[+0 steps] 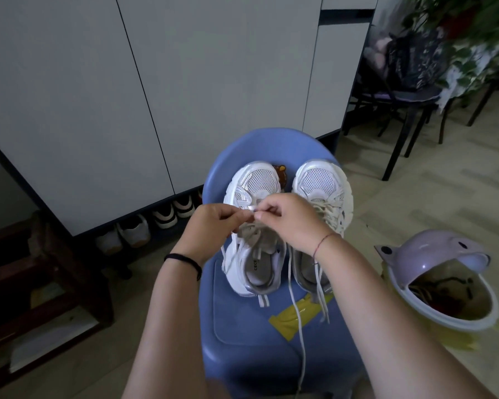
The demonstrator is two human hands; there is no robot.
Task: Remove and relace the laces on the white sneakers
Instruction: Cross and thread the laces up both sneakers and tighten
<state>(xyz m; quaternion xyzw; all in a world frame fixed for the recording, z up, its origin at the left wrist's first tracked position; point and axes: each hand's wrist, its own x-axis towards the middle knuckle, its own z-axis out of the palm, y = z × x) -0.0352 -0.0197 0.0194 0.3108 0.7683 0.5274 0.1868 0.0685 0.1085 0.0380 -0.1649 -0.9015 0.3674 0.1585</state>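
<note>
Evidently the relacing is under way on the left white mesh-toed sneaker [252, 182]. It lies on the seat of a blue moulded plastic stool [242, 326], just beside the right white mesh-toed sneaker [320, 180]. Both toes point away, so the openings and eyelets face the person and sit within easy reach. The hands meet over the left shoe's throat. The left hand [213, 223] and the right hand [288, 217] each pinch a flat white lace [250, 209] between thumb and forefinger, with the other fingers curled in. This looks like a grip for steering the tip through an eyelet, though the fingers hide the hole and I cannot tell which row it is. The right shoe has lace crossed over its tongue, with loose ends hanging past its heel, so it is probably waiting its turn. One long strand trails down the seat toward the person, over a crumpled yellow wrapper [294, 315]. On the floor to the right sits a lilac plastic bin with a tilted lid [432, 249]. Behind the stool stands a white panelled cupboard [185, 82], with other shoes [167, 217] tucked under it.
</note>
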